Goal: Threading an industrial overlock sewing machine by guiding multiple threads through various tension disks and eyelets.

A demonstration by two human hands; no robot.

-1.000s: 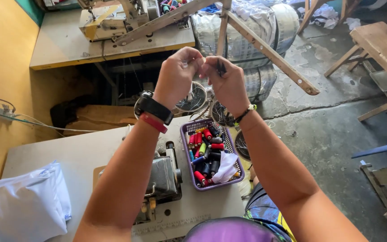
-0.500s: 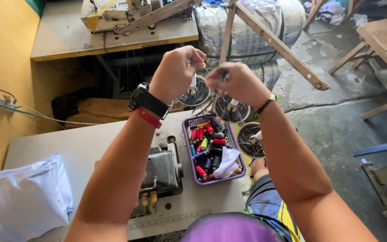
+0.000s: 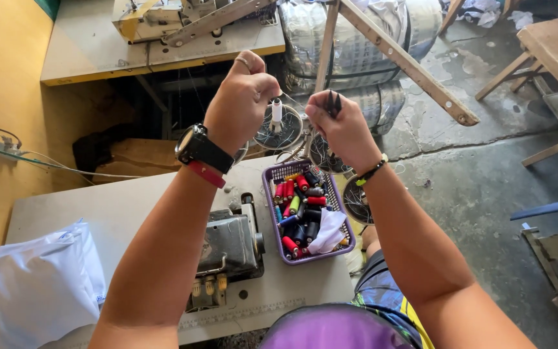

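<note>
White cloth bundle: lies at the left end of the grey tabletop.
Left hand: raised, fingers pinched shut on a small white plastic spool.
Right hand: closed around thin black tweezers, beside the spool.
Purple plastic basket: holds coloured thread spools, below both hands.

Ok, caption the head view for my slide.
Left hand holds a white spool, right hand a dark tool, above a thread basket.
</note>
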